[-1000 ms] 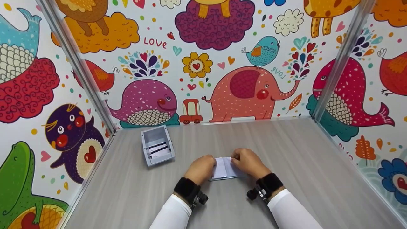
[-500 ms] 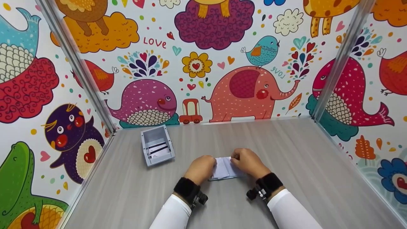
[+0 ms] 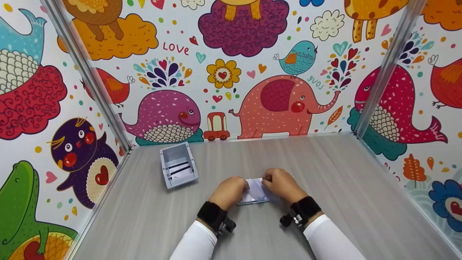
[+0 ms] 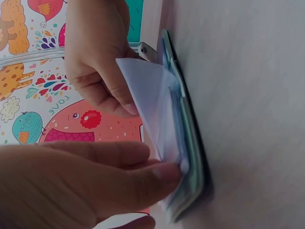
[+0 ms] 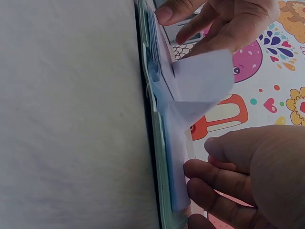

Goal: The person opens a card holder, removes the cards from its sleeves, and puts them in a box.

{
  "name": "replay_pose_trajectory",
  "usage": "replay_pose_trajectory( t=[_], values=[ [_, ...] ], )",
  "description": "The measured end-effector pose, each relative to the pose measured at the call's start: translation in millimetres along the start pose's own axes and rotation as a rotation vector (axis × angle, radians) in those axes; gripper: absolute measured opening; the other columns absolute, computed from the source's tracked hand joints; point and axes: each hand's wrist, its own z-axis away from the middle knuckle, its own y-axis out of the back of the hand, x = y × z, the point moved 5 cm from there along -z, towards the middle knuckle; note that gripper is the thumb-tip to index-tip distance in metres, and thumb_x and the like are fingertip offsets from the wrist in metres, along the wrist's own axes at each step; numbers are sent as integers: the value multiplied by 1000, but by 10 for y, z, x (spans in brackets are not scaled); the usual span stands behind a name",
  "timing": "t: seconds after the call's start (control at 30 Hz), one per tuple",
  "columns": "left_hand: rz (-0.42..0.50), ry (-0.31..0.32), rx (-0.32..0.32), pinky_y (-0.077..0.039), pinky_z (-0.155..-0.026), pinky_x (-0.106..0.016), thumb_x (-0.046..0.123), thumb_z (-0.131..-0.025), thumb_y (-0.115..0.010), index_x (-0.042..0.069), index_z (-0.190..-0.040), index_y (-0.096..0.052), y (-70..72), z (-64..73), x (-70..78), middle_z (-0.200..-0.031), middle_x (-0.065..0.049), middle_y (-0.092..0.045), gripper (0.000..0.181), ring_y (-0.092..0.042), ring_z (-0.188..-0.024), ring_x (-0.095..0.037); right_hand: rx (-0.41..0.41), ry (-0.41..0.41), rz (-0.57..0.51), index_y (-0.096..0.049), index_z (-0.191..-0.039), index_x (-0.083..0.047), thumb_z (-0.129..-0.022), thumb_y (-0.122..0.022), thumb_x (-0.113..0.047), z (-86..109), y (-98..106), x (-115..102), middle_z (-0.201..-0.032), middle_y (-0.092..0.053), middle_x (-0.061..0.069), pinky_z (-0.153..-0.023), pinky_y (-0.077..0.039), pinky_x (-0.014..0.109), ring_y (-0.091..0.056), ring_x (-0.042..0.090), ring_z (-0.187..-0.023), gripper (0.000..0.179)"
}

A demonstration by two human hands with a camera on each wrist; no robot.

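The booklet (image 3: 255, 193) is lying on the worktop (image 3: 256, 234) between the left hand (image 3: 230, 189) and the right hand (image 3: 282, 183), long axis running crosswise; the left is pinching one end, the right is touching the other, whether gripping I can't tell.

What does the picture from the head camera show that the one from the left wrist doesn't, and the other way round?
Only the head view: the gray box with pale things inside, the white sleeves and the wall's purple penguin.

Only the left wrist view: a side-on look at the booklet, with a sheet plainly raised off it.

Both: the left hand and right hand at the booklet, the tabletop, and the printed elephant, only partly visible from the wrist.
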Motion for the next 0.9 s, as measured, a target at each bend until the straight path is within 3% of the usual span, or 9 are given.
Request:
replay_pose_trajectory(
  t=[0.27, 0.43, 0.57, 0.73, 0.9],
  values=[
    [-2, 2, -12, -45, -69, -28, -11, -85, -80, 10, -94, -87, -7, -12, -12, -83, 1, -73, 24, -50, -73, -12, -42, 59, 80, -82, -95, -8, -98, -86, -17, 29, 21, -193, -88, -80, 3, -79, -62, 43, -69, 15, -80, 10],
    [1, 20, -17, -48, -68, -29, -7, -83, -84, 10, -87, -87, -14, -33, -35, -81, 1, -76, 19, -51, -70, -12, -63, 170, 85, -83, -101, -3, -97, -88, -17, 79, 42, -388, -98, -78, 11, -82, -65, 45, -73, 24, -87, 15],
    [-6, 23, -1, -45, -63, -30, -3, -84, -83, 11, -80, -85, -3, -41, -37, -75, 2, -72, 15, -47, -66, -12, -85, 254, 115, -82, -99, -3, -92, -93, -20, 118, 40, -521, -96, -75, 9, -78, -62, 41, -68, 20, -83, 21],
    [-30, 36, 1, -40, -59, -30, -2, -83, -83, 11, -73, -81, -14, -44, -30, -71, 2, -69, 17, -42, -63, -13, -101, 265, 150, -82, -93, -5, -85, -99, -25, 150, 25, -613, -91, -72, 4, -70, -55, 33, -59, 12, -78, 28],
    [-56, 52, -5, -44, -59, -31, -1, -82, -84, 12, -71, -79, -21, -47, -35, -73, 0, -72, 18, -44, -62, -14, -94, 250, 163, -82, -91, -5, -78, -101, -21, 154, -6, -649, -87, -73, 4, -67, -53, 31, -57, 11, -74, 29]
  ],
)
